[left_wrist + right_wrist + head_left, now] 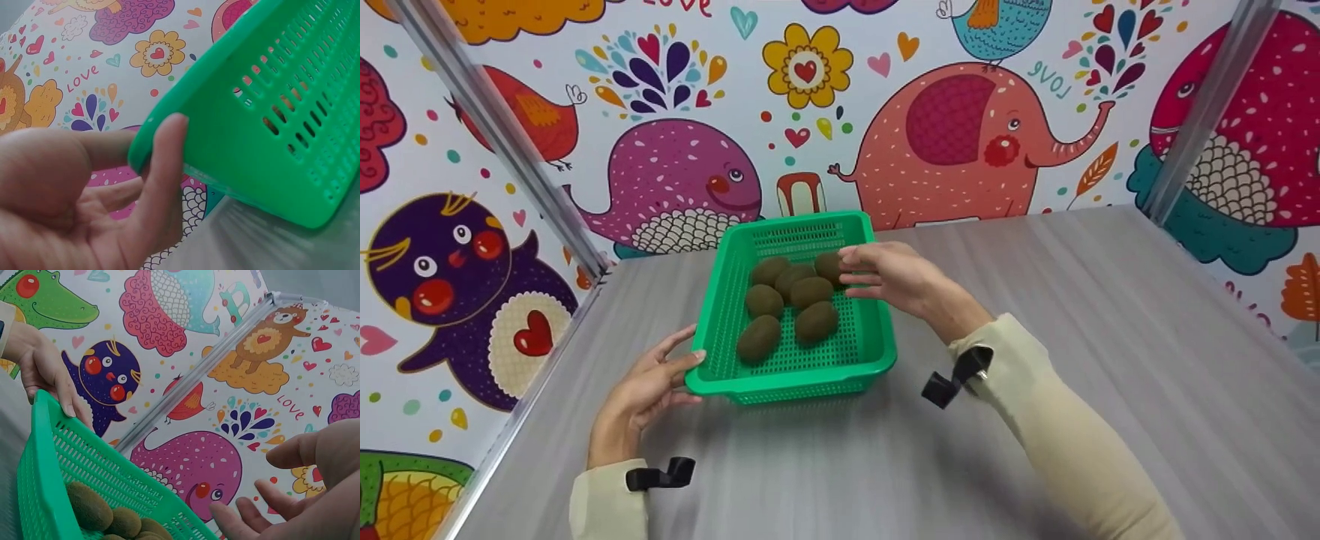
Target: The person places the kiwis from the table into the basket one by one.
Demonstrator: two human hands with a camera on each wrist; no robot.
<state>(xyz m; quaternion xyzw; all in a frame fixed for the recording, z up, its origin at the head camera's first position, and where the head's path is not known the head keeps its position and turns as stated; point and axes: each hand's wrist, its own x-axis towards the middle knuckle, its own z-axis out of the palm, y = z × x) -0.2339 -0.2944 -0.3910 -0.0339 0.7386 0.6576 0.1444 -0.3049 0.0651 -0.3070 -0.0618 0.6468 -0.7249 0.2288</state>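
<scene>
A green plastic basket [810, 377] with slotted walls holds several brown fuzzy kiwis [760, 337]. At its near left corner my left hand [649, 390] pinches the rim; in the left wrist view the thumb and fingers of that hand [160, 185] lie on either side of the green edge. My right hand [896, 277] is over the basket's right side, its fingers loosely extended and spread close to the far right kiwi [829, 268]. The right wrist view shows this hand [304, 489] with nothing between thumb and fingers, and kiwis [89, 506] lying inside the basket.
The basket is over a grey wood-grain table [1072, 337]. Behind the table stands a wall [825, 45] printed with cartoon animals, with metal posts [502, 142] at its corners. Each wrist carries a black bracket [660, 475].
</scene>
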